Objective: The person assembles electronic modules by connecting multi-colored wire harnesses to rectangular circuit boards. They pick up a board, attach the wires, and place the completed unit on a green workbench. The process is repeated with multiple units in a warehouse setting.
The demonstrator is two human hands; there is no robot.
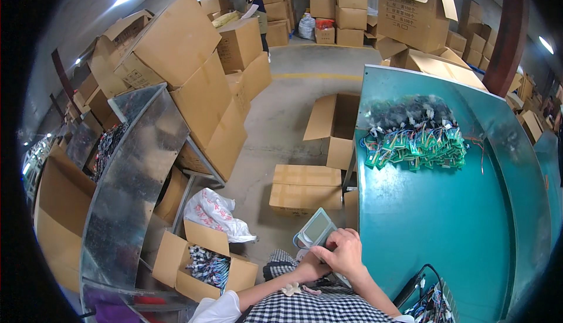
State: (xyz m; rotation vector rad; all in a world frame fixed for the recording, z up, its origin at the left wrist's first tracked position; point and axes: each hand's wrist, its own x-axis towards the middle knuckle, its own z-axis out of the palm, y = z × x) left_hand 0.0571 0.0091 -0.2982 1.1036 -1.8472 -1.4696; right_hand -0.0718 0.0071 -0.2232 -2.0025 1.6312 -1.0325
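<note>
In front of my checked apron, a small flat grey device with a rectangular screen-like window (317, 228) is tilted up between my hands. My left hand (312, 268) is at its lower edge, with the fingers mostly hidden behind the device and my other hand. Bent over the lower right corner is my right hand (345, 250), its fingers curled and the thumb pointing left; what lies under the fingers is hidden. A thin cable (297, 241) loops out at the device's left side.
A green-topped bench (434, 217) on the right bears piled green circuit boards with wires (416, 147) and a wire bundle (431, 305). An open carton of wired parts (205, 267), a white bag (217, 214) and a closed carton (306, 188) stand left and ahead. Far off is a person (255, 15).
</note>
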